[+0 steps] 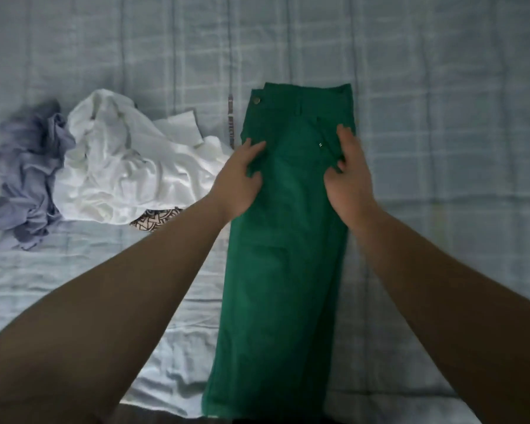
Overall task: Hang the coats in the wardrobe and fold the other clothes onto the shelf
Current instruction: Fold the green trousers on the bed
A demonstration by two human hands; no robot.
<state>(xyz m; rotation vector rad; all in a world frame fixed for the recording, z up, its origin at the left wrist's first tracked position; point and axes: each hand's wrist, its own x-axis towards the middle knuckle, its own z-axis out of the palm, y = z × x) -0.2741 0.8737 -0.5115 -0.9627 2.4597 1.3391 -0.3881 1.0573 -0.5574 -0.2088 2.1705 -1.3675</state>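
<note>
Gripping the left edge of the green trousers, the left hand pinches a fold of fabric between thumb and fingers just below the waistband. The right hand is on the right side of the same garment, level with the left hand. Its fingers are curled into the fabric beside the pocket area, and one finger extends toward the far end.

The green trousers lie flat on the bed, folded lengthwise, one leg over the other. The waistband is at the far end and the legs run toward the near edge. A metal button is visible at the far-left corner of the waistband.

Left of the trousers, a crumpled white garment lies on the bed, its right edge near the left hand. A patterned fabric shows from under its near edge. A crumpled lavender garment lies further left, touching the white garment. The bed carries a pale blue checked sheet.
</note>
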